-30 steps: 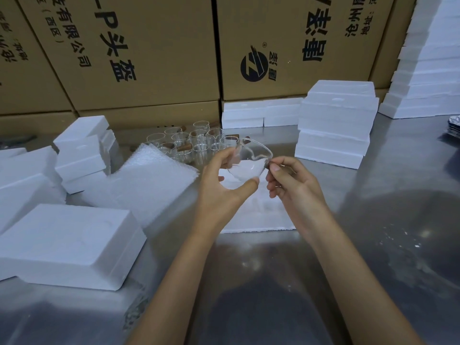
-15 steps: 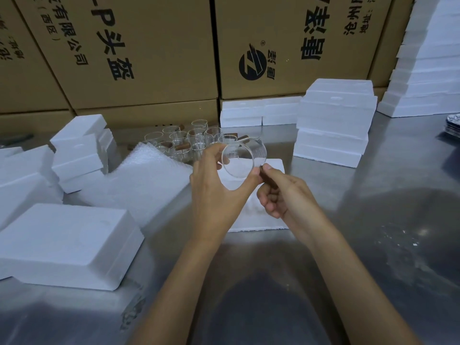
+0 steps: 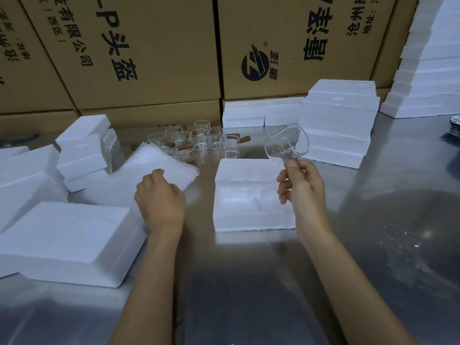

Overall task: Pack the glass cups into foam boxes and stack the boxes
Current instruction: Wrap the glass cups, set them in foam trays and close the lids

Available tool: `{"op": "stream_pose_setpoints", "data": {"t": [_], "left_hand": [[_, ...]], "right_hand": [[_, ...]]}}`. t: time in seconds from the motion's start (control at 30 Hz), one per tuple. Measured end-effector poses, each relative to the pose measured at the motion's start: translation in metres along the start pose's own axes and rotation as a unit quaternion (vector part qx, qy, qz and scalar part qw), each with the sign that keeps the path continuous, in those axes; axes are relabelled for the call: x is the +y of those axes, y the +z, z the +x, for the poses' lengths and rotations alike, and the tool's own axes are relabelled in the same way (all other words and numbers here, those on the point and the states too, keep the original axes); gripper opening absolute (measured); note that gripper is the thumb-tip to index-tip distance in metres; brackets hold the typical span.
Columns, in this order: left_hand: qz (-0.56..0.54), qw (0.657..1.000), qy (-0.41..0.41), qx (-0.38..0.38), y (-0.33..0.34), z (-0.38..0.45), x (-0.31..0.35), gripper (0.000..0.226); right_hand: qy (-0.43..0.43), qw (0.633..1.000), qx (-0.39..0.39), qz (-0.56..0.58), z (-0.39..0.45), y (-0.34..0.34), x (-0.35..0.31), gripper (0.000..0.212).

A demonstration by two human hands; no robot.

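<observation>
My right hand [image 3: 302, 185] grips a clear glass cup [image 3: 286, 145] by its handle, holding it tilted in the air above the far right corner of an open foam box [image 3: 249, 195]. The box lies on the steel table with a moulded hollow in it. My left hand [image 3: 160, 195] rests with curled fingers on a stack of white foam wrap sheets [image 3: 149, 170] to the left of the box. Several more glass cups [image 3: 199, 143], some with wooden handles, stand in a cluster behind the sheets.
Foam boxes lie at the left [image 3: 67, 242] and are piled behind at the left [image 3: 84, 150]. A stack of foam boxes [image 3: 341, 120] stands at the back right, a taller pile [image 3: 435, 70] at the far right. Cardboard cartons [image 3: 149, 46] wall off the back.
My left hand let go of the cup and moved left down onto the wrap sheets. My right hand carried the cup to the right, uncovering the foam box.
</observation>
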State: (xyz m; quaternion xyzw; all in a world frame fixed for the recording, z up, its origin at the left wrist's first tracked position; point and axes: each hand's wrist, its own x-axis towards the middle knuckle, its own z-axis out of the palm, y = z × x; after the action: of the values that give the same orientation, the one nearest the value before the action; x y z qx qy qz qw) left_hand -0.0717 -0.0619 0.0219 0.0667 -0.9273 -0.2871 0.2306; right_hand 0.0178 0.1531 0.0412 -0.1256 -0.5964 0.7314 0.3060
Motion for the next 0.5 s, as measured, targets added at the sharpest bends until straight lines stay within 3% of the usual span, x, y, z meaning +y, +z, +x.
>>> {"op": "stream_pose_setpoints", "data": {"t": [0.13, 0.3, 0.4, 0.5], "left_hand": [[0.063, 0.998, -0.016, -0.023, 0.0, 0.004, -0.012, 0.033], [0.058, 0.998, -0.026, 0.015, 0.0, 0.008, -0.011, 0.021], [-0.086, 0.995, -0.05, 0.03, -0.006, 0.009, -0.005, 0.019], [-0.254, 0.964, -0.081, -0.009, -0.015, 0.008, 0.006, 0.013]], "right_hand": [[0.014, 1.0, -0.002, -0.002, -0.001, 0.002, 0.001, 0.013], [0.022, 1.0, -0.005, -0.007, -0.004, 0.005, 0.001, 0.012], [0.024, 0.999, -0.026, 0.007, -0.005, 0.004, -0.002, 0.012], [0.044, 0.993, -0.093, 0.055, -0.007, 0.005, -0.008, 0.016]]}}
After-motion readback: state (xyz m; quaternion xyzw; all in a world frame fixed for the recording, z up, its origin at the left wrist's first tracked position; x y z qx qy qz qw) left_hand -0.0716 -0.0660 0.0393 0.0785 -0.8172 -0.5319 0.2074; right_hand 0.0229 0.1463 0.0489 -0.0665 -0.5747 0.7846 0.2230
